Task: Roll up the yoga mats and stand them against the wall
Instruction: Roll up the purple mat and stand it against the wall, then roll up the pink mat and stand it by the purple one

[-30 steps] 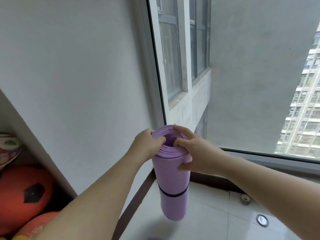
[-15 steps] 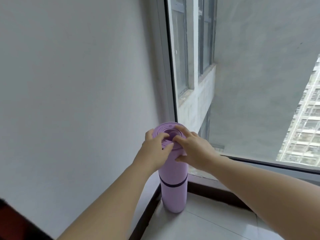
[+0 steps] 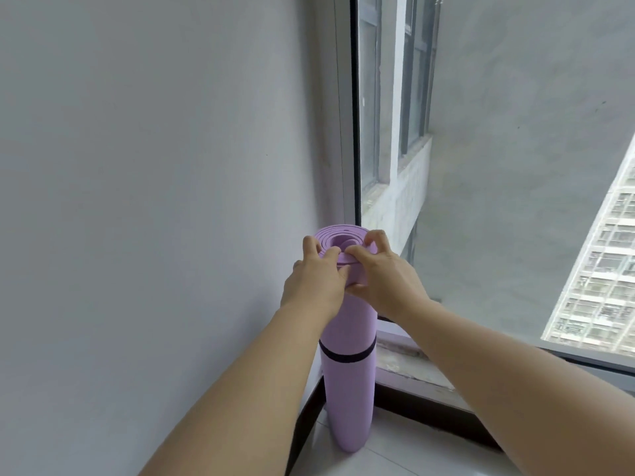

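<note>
A rolled purple yoga mat (image 3: 348,389) stands upright on the floor in the corner where the white wall (image 3: 154,201) meets the window. A black strap rings its middle. My left hand (image 3: 314,281) grips the mat's top rim from the left, fingers curled over the edge. My right hand (image 3: 381,280) holds the same rim from the right, with its thumb against the outer layer. The mat's spiral end shows between my fingers. Its foot rests on the pale floor tiles beside the dark skirting.
A tall window (image 3: 498,166) fills the right side, with a low sill (image 3: 429,372) and a dark frame along the floor. Pale floor tiles (image 3: 395,462) lie in front of the mat. Other buildings are visible outside.
The mat went from hanging above the floor to standing on it in the corner. Both hands stayed on its top, and my view moved closer to the wall and window.
</note>
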